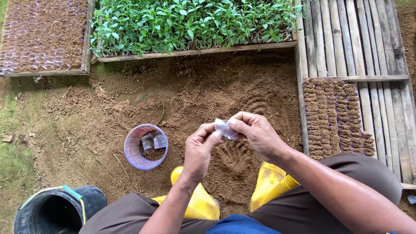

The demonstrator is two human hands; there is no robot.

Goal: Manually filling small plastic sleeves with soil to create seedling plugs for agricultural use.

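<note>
The small clear plastic seedling bag (226, 129) is held in mid-air between both hands, above the raked brown soil bed (208, 86) and just ahead of the yellow rubber boots (268, 180). Its long axis runs roughly left to right, slightly tilted, so each end lies toward one grip. The right hand (255, 132) pinches the right end between thumb and fingers; the left hand (201, 145) pinches the left end from below, fingertips curled onto the film. Both grips are clenched on the bag, the two hands nearly touching, neither clearly nearer.

To the left on the soil stands a purple mesh plastic basket (146, 146) holding more clear bags. At the soil's right edge, rows of filled soil bags (336, 117) sit on a bamboo slat rack (359, 39). Along the far edge is a wooden tray of green seedlings (190, 21). A black bucket (56, 210) stands at the near left corner.
</note>
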